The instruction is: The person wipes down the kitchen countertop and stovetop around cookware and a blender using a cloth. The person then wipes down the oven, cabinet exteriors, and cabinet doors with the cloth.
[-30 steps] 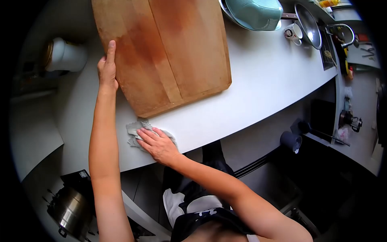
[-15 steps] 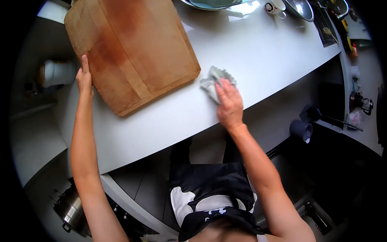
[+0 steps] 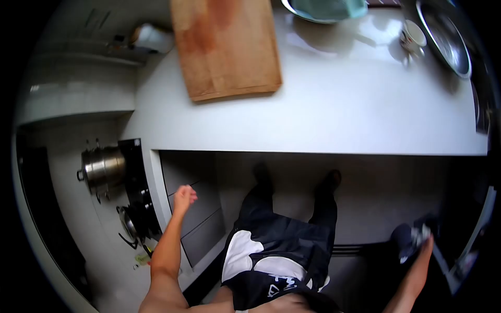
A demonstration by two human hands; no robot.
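Note:
My left hand [image 3: 185, 198] hangs in front of the counter's drawers, off the cutting board, with its fingers curled in and nothing visible in them. Out to the lower right, my right hand [image 3: 426, 246] is partly smeared by motion and holds a crumpled light-grey cloth [image 3: 419, 235]. Just beside the cloth is a dark grey bin [image 3: 402, 238] on the floor; whether they touch I cannot tell. The wooden cutting board [image 3: 229, 57], with reddish stains, lies on the white counter [image 3: 323, 120], apart from both hands.
A greenish bowl [image 3: 329, 9], a mug [image 3: 413, 36] and a metal basin [image 3: 446, 39] stand toward the back of the counter. At left are a steel pot [image 3: 103, 167] and a pan [image 3: 128, 223] by the stove. A white jar [image 3: 154, 38] sits beyond the board.
My left hand has let go of the board and dropped down off the counter. The right hand has carried the cloth off the countertop to the bin at lower right. The view has turned.

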